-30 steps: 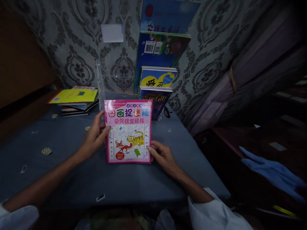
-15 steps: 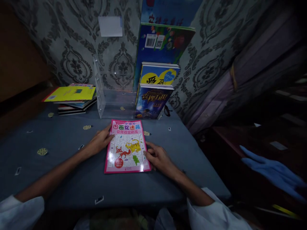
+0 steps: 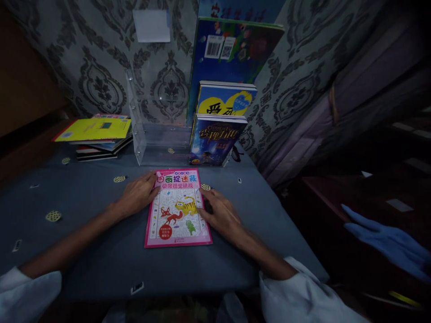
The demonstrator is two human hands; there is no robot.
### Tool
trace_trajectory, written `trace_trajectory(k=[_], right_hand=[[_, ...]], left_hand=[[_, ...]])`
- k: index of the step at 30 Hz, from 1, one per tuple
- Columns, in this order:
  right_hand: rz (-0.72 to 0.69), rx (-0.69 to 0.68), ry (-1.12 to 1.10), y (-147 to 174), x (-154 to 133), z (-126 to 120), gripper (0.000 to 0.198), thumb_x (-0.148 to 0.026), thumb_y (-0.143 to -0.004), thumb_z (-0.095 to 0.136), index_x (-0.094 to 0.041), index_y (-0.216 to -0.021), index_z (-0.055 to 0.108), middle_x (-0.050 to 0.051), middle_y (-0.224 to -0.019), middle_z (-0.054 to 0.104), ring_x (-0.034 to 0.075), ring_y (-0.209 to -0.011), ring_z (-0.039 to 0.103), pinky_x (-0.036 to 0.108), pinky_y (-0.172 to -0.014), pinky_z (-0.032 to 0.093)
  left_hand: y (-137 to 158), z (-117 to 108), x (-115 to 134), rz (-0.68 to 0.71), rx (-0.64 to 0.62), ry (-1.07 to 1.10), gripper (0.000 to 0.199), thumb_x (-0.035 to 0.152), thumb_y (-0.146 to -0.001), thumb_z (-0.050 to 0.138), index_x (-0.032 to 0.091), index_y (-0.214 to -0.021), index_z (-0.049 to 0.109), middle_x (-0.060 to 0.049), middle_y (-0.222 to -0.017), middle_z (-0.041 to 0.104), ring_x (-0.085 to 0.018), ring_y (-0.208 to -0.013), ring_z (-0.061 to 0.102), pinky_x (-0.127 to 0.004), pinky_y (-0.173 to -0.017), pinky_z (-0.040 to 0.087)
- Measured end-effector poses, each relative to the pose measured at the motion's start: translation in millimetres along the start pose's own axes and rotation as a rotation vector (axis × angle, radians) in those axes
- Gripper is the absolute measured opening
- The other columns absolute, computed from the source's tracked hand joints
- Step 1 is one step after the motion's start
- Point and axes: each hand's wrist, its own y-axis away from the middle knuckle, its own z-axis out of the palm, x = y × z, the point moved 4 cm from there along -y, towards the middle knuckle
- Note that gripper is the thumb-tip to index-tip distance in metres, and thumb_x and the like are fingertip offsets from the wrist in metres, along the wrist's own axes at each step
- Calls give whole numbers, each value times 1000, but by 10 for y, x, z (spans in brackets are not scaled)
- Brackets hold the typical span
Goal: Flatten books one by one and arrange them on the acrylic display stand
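Observation:
A pink picture book (image 3: 178,211) with a fox and a striped cat on its cover lies flat on the table in front of me. My left hand (image 3: 139,194) holds its upper left edge, thumb over the cover and fingers along the side. At the right edge is my right hand (image 3: 222,215), thumb on the cover, index finger stretched along the side, the other fingers bent and partly hidden. Beyond the book stands a clear acrylic book stand (image 3: 138,139). Its right side carries upright books, with a dark blue book (image 3: 217,141) in front.
Left of the stand lies a stack of books topped by a yellow book (image 3: 96,130). A blue cloth (image 3: 101,264) with small printed patches covers the table. A white card (image 3: 152,26) is on the patterned wall. Off the table at right lies a blue glove (image 3: 387,240).
My right hand has slid up the book's right edge, its thumb and index finger now higher. The left hand stays at the upper left edge. The view has shifted slightly.

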Motion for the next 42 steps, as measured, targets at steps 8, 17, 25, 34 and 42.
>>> trace_trajectory(k=[8, 17, 25, 34, 42], right_hand=[[-159, 12, 27, -217, 28, 231, 51, -36, -94, 55, -12, -139, 53, 21, -154, 42, 34, -143, 39, 54, -117, 34], [-209, 77, 12, -179, 100, 326, 53, -39, -98, 50, -12, -144, 50, 21, -157, 38, 34, -148, 33, 58, -118, 34], [-189, 60, 42, -180, 76, 321, 54, -36, -97, 52, -10, -144, 49, 21, -158, 38, 33, -149, 30, 55, -120, 32], [-178, 29, 62, -179, 17, 285, 54, -35, -98, 50, -4, -143, 50, 24, -156, 39, 33, -150, 27, 52, -122, 29], [-174, 50, 118, -174, 10, 285, 54, -35, -97, 53, -10, -144, 50, 20, -156, 42, 33, -148, 33, 55, -119, 33]], left_hand=[[-97, 71, -155, 71, -20, 109, 48, 39, -98, 40, 12, -137, 48, -19, -145, 54, -29, -134, 53, -47, -111, 42], [-327, 149, -30, 224, -59, 91, 50, 31, -96, 40, 8, -140, 50, -18, -150, 49, -26, -141, 45, -45, -117, 36], [-614, 233, 313, 353, -101, 103, 48, 22, -96, 39, 12, -142, 50, -13, -153, 47, -21, -143, 43, -40, -118, 35], [-903, 351, 559, 491, -79, 185, 47, 20, -98, 39, 12, -143, 50, -12, -149, 52, -19, -141, 46, -37, -118, 35], [-952, 449, 549, 543, -52, 192, 46, 20, -98, 40, 11, -143, 50, -12, -150, 51, -19, -142, 44, -36, -119, 33]])
